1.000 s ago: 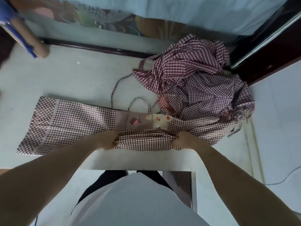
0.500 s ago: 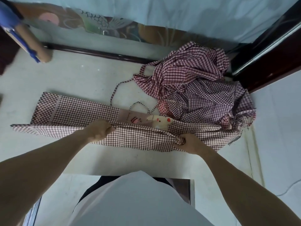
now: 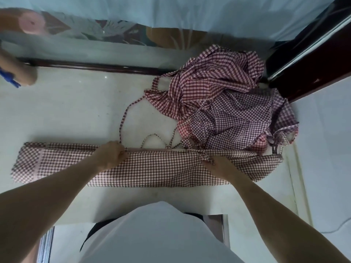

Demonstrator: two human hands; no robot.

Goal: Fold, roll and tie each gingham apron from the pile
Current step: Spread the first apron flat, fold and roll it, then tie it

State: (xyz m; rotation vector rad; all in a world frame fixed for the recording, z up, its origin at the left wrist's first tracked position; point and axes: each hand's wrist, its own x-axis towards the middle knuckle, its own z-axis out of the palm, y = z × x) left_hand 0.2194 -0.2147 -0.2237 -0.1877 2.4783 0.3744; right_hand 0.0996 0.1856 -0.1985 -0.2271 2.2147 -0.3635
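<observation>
Gingham apron in dark red and white check (image 3: 152, 168) lies as a long folded band across the near part of the pale, glossy tabletop (image 3: 66, 111), running from the left side to the right end, where it meets the pile. Its far edge is doubled over toward the back, with a strip of plain pink lining showing just beyond the fold. The left hand (image 3: 112, 156) pinches that folded far edge between thumb and curled fingers, near the middle of the band. The right hand (image 3: 218, 166) rests further right on the cloth with fingers curled into a small bunch of fabric; it appears to grip it, though the fingertips are hidden beneath the hand. Thin checked ties (image 3: 123, 120) loop loosely over the tabletop behind the band. The crumpled heap of more gingham aprons (image 3: 228, 103) sits at the far right corner, touching the band's right end. A dark wooden rail (image 3: 95, 65) borders the table's far side, with a blurred patterned panel (image 3: 76, 31) behind it. At the far left edge another person's arm (image 3: 17, 71) shows, blurred, with something blue beside it.
</observation>
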